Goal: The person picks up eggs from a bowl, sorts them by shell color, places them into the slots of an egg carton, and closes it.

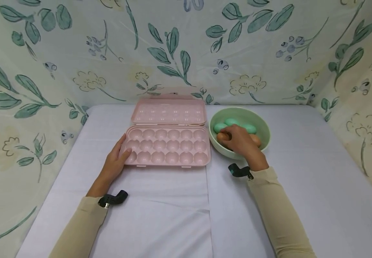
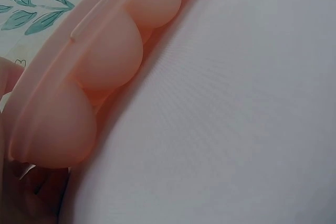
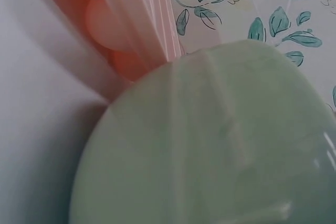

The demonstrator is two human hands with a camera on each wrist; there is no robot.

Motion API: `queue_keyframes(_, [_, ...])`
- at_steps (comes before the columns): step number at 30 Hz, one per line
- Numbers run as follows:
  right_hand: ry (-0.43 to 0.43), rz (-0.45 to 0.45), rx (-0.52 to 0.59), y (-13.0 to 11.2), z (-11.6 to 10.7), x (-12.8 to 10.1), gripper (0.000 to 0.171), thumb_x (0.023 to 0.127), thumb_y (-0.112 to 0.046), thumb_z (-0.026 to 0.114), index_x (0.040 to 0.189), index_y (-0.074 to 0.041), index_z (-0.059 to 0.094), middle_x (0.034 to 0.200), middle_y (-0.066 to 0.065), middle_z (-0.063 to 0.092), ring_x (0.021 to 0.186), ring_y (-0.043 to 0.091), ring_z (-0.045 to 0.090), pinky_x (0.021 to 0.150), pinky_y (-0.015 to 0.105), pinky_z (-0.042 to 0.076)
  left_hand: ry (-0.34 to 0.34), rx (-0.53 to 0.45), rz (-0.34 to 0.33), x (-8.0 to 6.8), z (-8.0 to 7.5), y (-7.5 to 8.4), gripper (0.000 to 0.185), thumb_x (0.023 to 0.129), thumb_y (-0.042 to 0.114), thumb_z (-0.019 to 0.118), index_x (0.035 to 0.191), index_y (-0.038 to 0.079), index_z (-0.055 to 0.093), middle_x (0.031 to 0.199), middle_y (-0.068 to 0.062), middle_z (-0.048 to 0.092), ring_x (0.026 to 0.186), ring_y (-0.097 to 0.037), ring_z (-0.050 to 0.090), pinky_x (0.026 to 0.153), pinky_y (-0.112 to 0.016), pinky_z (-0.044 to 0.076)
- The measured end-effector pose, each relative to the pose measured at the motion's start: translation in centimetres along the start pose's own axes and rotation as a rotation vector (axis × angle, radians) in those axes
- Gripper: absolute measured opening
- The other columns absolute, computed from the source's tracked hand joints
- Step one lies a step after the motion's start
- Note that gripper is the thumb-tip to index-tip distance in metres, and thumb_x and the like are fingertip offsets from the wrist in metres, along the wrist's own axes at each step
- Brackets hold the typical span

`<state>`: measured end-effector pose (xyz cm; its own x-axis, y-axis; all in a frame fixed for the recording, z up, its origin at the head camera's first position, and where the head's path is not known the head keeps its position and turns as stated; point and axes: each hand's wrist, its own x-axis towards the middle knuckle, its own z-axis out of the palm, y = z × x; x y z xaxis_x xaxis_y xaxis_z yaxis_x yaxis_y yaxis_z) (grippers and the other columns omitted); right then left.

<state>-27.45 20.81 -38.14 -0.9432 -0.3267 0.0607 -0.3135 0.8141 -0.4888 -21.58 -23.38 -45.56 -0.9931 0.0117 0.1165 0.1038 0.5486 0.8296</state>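
Observation:
A pink plastic egg carton [image 1: 166, 163] lies with its lid [image 1: 169, 111] folded back, its round cups holding nothing. My left hand [image 1: 115, 160] grips the carton's left end, thumb over the rim and fingers along the outer side. In the left wrist view the undersides of the cups [image 2: 107, 51] show up close. To the right stands a light green bowl [image 1: 264, 125] with several green eggs [image 1: 231, 122] and brown ones. Reaching inside it, my right hand [image 1: 240, 141] pinches a brown egg [image 1: 222, 137]. Another brown egg [image 1: 255, 139] is partly hidden behind that hand.
A white cloth [image 1: 160, 215] covers the table. Behind it hangs a leaf-patterned curtain [image 1: 186, 50], close to the lid and bowl. The bowl's side [image 3: 210, 145] fills much of the right wrist view, right beside the carton's end.

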Motion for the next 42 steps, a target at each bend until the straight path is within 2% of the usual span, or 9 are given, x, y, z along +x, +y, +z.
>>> queue_keyframes(7, [0.051,0.012,0.001,-0.1,-0.2,-0.1,0.043,0.088,-0.014,0.068,0.126,0.003,0.06,0.122,0.022,0.057,0.113,0.038,0.052,0.096,0.051,0.041,0.006,0.007,0.009,0.2,0.0,0.0,0.068,0.099,0.039,0.05,0.156,0.022,0.018,0.16,-0.006,0.021,0.146,-0.029,0.018,0.115,-0.052,0.016])
queue_keyframes(15, [0.105,0.001,0.022,0.3,-0.1,-0.2,0.045,0.087,-0.018,0.07,0.127,0.0,0.06,0.119,0.019,0.058,0.108,0.034,0.053,0.092,0.049,0.044,0.006,0.007,0.0,0.3,0.1,-0.1,0.068,0.099,0.039,0.05,0.156,0.022,0.018,0.16,-0.006,0.02,0.146,-0.029,0.018,0.115,-0.052,0.017])
queue_keyframes(19, [0.136,0.01,0.076,0.4,-0.1,-0.2,0.045,0.086,-0.02,0.072,0.126,-0.002,0.061,0.117,0.016,0.058,0.106,0.031,0.057,0.09,0.045,0.047,0.011,0.004,0.007,0.3,0.2,-0.1,0.068,0.099,0.039,0.051,0.156,0.022,0.018,0.16,-0.006,0.021,0.146,-0.029,0.018,0.115,-0.052,0.017])
queue_keyframes(25, [0.198,0.06,0.239,-0.1,-0.2,-0.4,0.045,0.084,-0.024,0.074,0.122,-0.005,0.059,0.118,0.012,0.06,0.102,0.03,0.064,0.087,0.042,0.052,0.008,0.006,0.011,0.2,0.2,-0.2,0.068,0.098,0.038,0.051,0.156,0.021,0.018,0.159,-0.007,0.021,0.145,-0.029,0.019,0.115,-0.052,0.018])
queue_keyframes(28, [0.224,0.067,0.287,-0.4,-0.3,-0.5,0.045,0.084,-0.028,0.074,0.121,-0.008,0.057,0.118,0.01,0.061,0.102,0.029,0.065,0.087,0.041,0.052,0.01,0.006,0.011,0.2,0.1,-0.2,0.068,0.099,0.037,0.051,0.156,0.021,0.018,0.159,-0.006,0.021,0.145,-0.029,0.019,0.115,-0.052,0.018])
queue_keyframes(31, [0.261,0.016,0.345,-0.8,-0.1,-0.3,0.049,0.084,-0.025,0.075,0.126,-0.007,0.056,0.119,0.011,0.061,0.105,0.027,0.063,0.088,0.042,0.052,0.01,0.008,0.01,0.2,0.0,-0.2,0.068,0.099,0.038,0.051,0.156,0.022,0.018,0.159,-0.005,0.021,0.146,-0.028,0.019,0.115,-0.052,0.018])
queue_keyframes(35, [0.323,-0.099,0.419,-1.4,0.2,0.0,0.055,0.083,-0.016,0.076,0.132,-0.003,0.054,0.119,0.014,0.06,0.109,0.026,0.058,0.087,0.041,0.053,0.012,0.016,-0.002,0.1,-0.1,-0.3,0.068,0.098,0.04,0.05,0.156,0.023,0.018,0.159,-0.006,0.021,0.145,-0.029,0.019,0.114,-0.052,0.018])
queue_keyframes(39, [0.367,-0.174,0.441,-2.1,0.4,0.1,0.05,0.083,-0.015,0.076,0.128,-0.002,0.058,0.118,0.012,0.059,0.107,0.023,0.058,0.085,0.034,0.054,0.017,0.012,-0.005,0.1,0.0,-0.3,0.068,0.098,0.041,0.05,0.156,0.023,0.019,0.159,-0.006,0.022,0.145,-0.029,0.019,0.114,-0.052,0.018])
queue_keyframes(42, [0.367,-0.203,0.447,-2.7,0.5,0.0,0.046,0.083,-0.015,0.076,0.125,-0.002,0.061,0.118,0.011,0.058,0.106,0.022,0.058,0.083,0.03,0.054,0.013,0.003,0.001,0.2,0.1,-0.4,0.068,0.098,0.04,0.051,0.156,0.023,0.019,0.159,-0.006,0.022,0.145,-0.028,0.019,0.115,-0.052,0.018])
